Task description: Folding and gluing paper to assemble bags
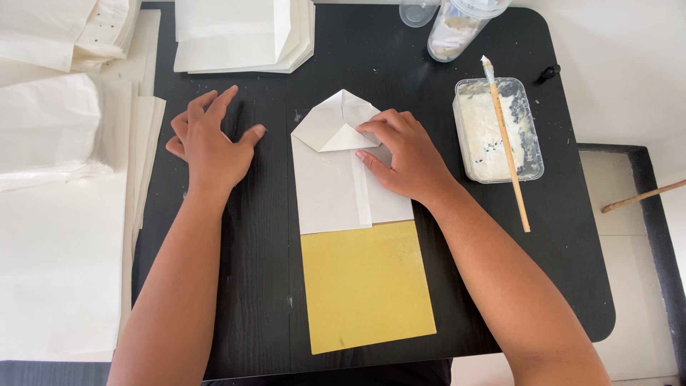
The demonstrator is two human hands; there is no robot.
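Now the right hand (402, 156) lies flat on a folded white paper bag (343, 175), with its fingers stretched out and pressing the triangular flap at the top of the bag; it grips nothing. The left hand (209, 139) is open too, fingers spread and a little curled, with the fingertips touching the black desk (257, 236) just beside the bag. The bag lies in the middle of the desk, and its lower edge overlaps a yellow sheet (368, 286). To the right stands a clear plastic tub of white paste (496, 129), and a wooden brush (506, 139) rests across it. Stacks of white paper bags (239, 32) lie at the far edge and at the left.
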